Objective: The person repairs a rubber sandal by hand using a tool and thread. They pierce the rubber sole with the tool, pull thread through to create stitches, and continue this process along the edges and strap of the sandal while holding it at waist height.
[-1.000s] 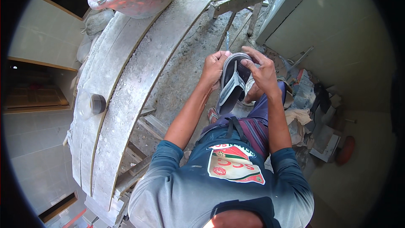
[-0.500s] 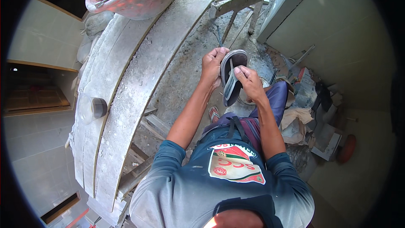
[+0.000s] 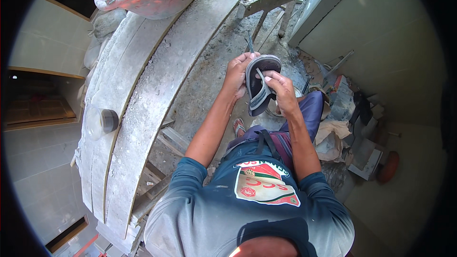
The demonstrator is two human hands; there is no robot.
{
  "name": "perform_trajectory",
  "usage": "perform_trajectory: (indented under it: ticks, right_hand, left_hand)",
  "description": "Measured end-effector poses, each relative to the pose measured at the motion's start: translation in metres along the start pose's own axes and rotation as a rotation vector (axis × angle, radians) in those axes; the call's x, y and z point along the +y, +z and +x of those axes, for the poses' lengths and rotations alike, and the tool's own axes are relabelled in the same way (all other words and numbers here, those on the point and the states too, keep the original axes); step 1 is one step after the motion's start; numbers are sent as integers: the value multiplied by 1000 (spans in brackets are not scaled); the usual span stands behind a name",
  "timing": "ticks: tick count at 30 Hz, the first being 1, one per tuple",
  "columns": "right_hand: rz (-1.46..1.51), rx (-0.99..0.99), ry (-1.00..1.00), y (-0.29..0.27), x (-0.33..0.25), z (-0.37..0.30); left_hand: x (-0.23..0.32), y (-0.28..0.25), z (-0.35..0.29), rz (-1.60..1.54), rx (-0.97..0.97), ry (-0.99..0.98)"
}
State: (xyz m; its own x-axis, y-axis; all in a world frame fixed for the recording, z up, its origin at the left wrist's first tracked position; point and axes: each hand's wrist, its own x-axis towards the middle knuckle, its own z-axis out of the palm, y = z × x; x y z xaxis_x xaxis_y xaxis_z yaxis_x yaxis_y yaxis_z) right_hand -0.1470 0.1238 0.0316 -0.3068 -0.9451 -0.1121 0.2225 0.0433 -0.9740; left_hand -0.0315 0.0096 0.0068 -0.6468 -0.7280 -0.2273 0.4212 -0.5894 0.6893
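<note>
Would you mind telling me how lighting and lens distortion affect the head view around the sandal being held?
Head view: even daylight, the dark sandal sharp between the left hand and right hand; fisheye bends the long dusty planks into arcs; black vignette rings the rim; the doorway at the left is in deep shadow.
</note>
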Motion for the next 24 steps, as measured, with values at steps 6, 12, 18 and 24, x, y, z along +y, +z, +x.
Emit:
perform_trajectory:
  ticks: [6, 12, 18, 24]
  right_hand:
    - [-319, 113, -148, 8, 1, 2]
    - [-331, 160, -142, 2, 9, 6]
    - [-343, 159, 9, 0, 1, 7]
    - [-240, 75, 46, -14, 6, 13]
  left_hand:
    - [-10, 2, 2, 15, 98, 14]
    - [-11, 2, 3, -38, 121, -6]
    - [-10, 2, 3, -82, 88, 26]
    - [-17, 0, 4, -58, 138, 35]
